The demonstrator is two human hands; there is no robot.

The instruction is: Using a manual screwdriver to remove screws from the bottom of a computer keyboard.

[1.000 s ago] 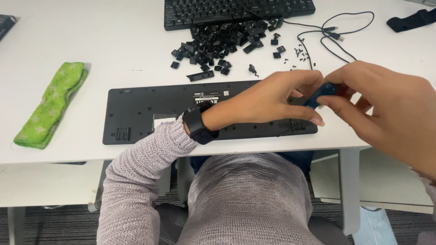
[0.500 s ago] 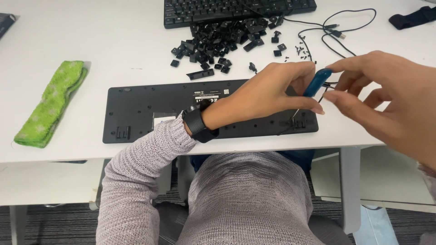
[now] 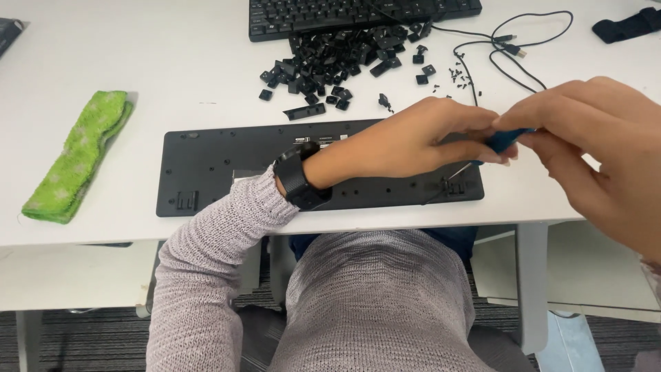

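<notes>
**Both hands on a blue-handled screwdriver over an upturned keyboard**

Right of centre in the frame: left hand point(image 3: 413, 141) and right hand point(image 3: 592, 148) meeting on a small blue-handled screwdriver point(image 3: 506, 140). Left fingers closed round the fore part of the handle, right fingertips pinched on its rear end, neither hand with any open gap showing. Thin metal shaft slanting down and left from the handle to the right end of the black keyboard base point(image 3: 227, 165), tip at or just above a spot beside the moulded foot recess; actual contact too small to tell. Two-handed hold probably for steadying so slim a tool, one hand guiding, the other at the end for turning.

Keyboard base lying face down along the near edge of the white table point(image 3: 138, 48), underside and screw holes up, likely so for access to the fasteners. Black wristwatch point(image 3: 297, 180) on the left wrist, resting over the base.

No container in view: loose black keycaps point(image 3: 330, 62) heaped bare on the table at upper centre, tiny dark screws point(image 3: 458, 74) scattered just right of the heap. Second black keyboard point(image 3: 358, 12) at the top edge, cable point(image 3: 523, 41) looping at upper right. Folded green cloth point(image 3: 76, 158) at far left, well apart from the hands.
</notes>
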